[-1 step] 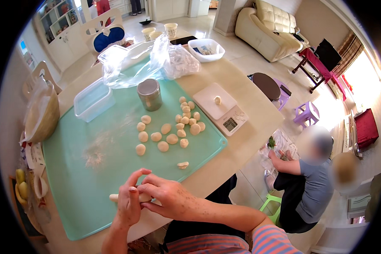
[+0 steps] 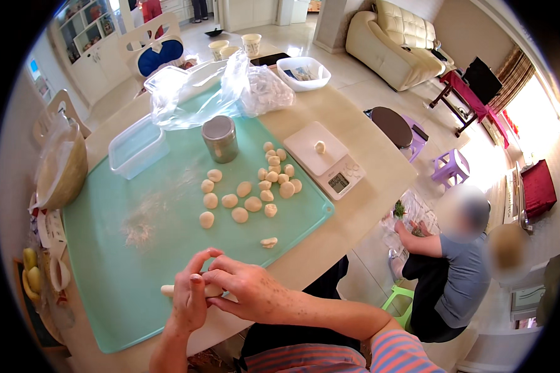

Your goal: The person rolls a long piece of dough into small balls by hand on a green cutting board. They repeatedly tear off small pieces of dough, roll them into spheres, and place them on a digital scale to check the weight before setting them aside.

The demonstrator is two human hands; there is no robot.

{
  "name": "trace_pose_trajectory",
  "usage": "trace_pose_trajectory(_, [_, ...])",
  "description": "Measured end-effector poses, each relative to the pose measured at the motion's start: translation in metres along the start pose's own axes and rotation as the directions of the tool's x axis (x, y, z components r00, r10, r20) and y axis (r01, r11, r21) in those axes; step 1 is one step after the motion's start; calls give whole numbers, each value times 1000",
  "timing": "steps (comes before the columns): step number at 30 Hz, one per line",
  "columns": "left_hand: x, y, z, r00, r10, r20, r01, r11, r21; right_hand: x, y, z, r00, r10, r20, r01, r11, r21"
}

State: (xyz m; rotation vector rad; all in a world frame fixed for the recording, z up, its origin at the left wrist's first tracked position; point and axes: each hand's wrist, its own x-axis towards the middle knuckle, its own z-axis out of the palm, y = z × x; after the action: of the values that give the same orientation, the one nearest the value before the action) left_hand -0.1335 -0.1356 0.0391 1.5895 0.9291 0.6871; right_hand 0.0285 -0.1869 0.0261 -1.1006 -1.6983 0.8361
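Observation:
A short dough roll [image 2: 167, 290] is held at the near edge of the green mat [image 2: 106, 298]. Its left end pokes out past my left hand [image 2: 191, 292], which is wrapped round it. My right hand [image 2: 239, 283] closes on the roll's other end, touching the left; its fingertips are partly hidden. Just beyond the hands lies a small uneven dough scrap [image 2: 269, 242]. Farther off on the mat sit several dough balls [image 2: 252, 204], loosely grouped. One more dough ball [image 2: 320, 147] rests on the white kitchen scale [image 2: 311, 133] at the right.
A metal canister [image 2: 219, 140], a clear plastic tub [image 2: 137, 149] and crumpled plastic bags [image 2: 205, 93] stand toward the back. Flour [image 2: 144, 217] dusts the mat's left. A large bowl [image 2: 62, 161] stands at the left edge. Another person [image 2: 466, 267] sits low at the right.

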Motion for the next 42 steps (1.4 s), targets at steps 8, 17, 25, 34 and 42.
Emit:
trace_pose_trajectory(8, [2, -6, -29, 912, -135, 386, 220, 958, -185, 2, 2, -15, 1000, 12, 1, -12, 996, 83])
trace_pose_trajectory(17, [3, -11, -34, 862, -136, 487, 341, 869, -360, 8, -12, -22, 995, 87, 57, -91, 994, 67])
trace_pose_trajectory(25, [1, -14, -33, 871, -149, 467, 345, 863, -369, 9, -19, -22, 985, 139, 103, -142, 990, 23])
trace_pose_trajectory(34, [3, -9, -29, 878, -129, 461, 339, 847, -409, 10, -23, -24, 984, 158, 82, -162, 986, 38])
trace_pose_trajectory(42, [2, -12, -30, 869, -184, 460, 389, 828, -404, 11, -24, -25, 972, 204, 114, -214, 974, 81])
